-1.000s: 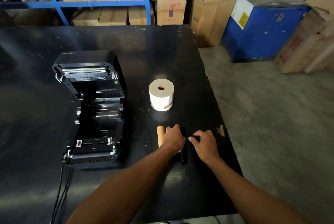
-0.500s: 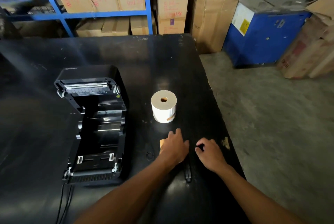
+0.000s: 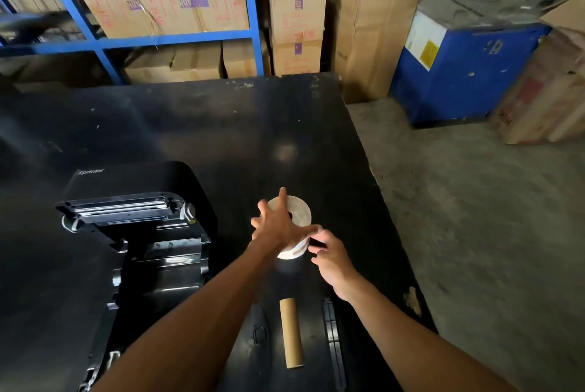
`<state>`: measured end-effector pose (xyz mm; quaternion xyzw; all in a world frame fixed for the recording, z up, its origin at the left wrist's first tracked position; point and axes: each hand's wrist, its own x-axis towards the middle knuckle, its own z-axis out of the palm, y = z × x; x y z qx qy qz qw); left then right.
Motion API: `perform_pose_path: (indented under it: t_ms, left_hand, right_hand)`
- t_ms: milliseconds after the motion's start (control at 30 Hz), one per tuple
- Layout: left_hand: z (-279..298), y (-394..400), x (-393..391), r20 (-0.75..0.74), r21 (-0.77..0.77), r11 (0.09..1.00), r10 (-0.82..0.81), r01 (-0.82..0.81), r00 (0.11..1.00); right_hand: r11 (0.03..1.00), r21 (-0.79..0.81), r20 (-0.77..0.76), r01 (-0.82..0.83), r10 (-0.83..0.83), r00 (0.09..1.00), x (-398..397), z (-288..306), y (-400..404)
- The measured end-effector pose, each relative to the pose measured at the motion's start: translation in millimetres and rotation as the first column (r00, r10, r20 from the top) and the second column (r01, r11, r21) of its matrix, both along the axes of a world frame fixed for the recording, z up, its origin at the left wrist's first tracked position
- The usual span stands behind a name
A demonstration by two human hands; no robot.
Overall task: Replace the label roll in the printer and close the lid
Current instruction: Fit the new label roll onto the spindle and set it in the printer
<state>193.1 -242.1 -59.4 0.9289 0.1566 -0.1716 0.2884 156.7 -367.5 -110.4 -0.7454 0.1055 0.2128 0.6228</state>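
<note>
The full white label roll with its brown cardboard core hole (image 3: 296,217) stands on end on the scuffed black tabletop (image 3: 240,125), just to the right of the black plastic label printer (image 3: 142,233), whose lid is thrown back so the empty roll bay shows. The person's left hand (image 3: 278,227) lies over the top and near side of the roll with the fingers spread wide — draped on it, not yet wrapped shut round it. The right hand (image 3: 332,260) is loosely curled at the roll's lower right edge, fingertips touching or almost touching where a tan strip crosses the paper; whether it has pinched anything I cannot tell from here.

The spent brown cardboard tube (image 3: 291,333) lies nearer the person, between two black plastic pieces (image 3: 332,331) that look like a spindle or roll holder taken apart.

To my eye the step is taking up the fresh roll. It would go best if the left hand closed round the roll's sides so the wraps cannot telescope, while the right finds the loose end — the feed direction wants checking before it goes on the spindle and into the bay.
</note>
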Motion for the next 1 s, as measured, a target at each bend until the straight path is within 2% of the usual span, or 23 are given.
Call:
perform_pose_path:
  t_ms: [167,333,433,567,633,667,800,900,1000]
  left_hand:
    - [6,4,-2,0.028,-0.017,0.999,0.034,-0.033,0.999]
    - [6,26,-18,0.056,-0.280,0.939,0.221,-0.197,0.974]
    - [12,38,-34,0.032,-0.451,0.841,0.349,-0.298,0.936]
    - [25,53,-58,-0.087,-0.725,0.574,0.472,-0.381,0.877]
    - [33,59,-70,-0.141,-0.815,0.455,0.446,-0.360,0.884]
    - [38,61,-75,-0.144,-0.845,0.423,0.412,-0.328,0.900]
    - [55,75,-91,-0.151,-0.905,0.358,0.233,-0.229,0.961]
    - [66,86,-100,-0.219,-0.904,0.365,0.056,-0.224,0.974]
    - [71,86,-113,-0.251,-0.860,0.443,0.062,-0.252,0.966]
  right_hand:
    - [0.980,0.136,-0.064,0.145,-0.137,0.989,-2,3,2]
    - [0.922,0.248,-0.156,0.297,-0.265,0.952,1,16,12]
    - [0.887,0.319,-0.151,0.334,-0.300,0.942,4,29,18]
    - [0.872,0.382,-0.131,0.306,-0.277,0.952,3,50,27]
    - [0.860,0.451,-0.196,0.241,-0.168,0.966,-2,65,33]
    - [0.860,0.464,-0.209,0.211,-0.125,0.970,-5,72,35]
    - [0.895,0.424,-0.131,0.137,-0.089,0.987,-22,99,38]
    - [0.926,0.347,-0.083,0.148,-0.127,0.988,-37,115,39]
    - [0.955,0.278,0.011,0.105,-0.112,0.994,-55,126,44]
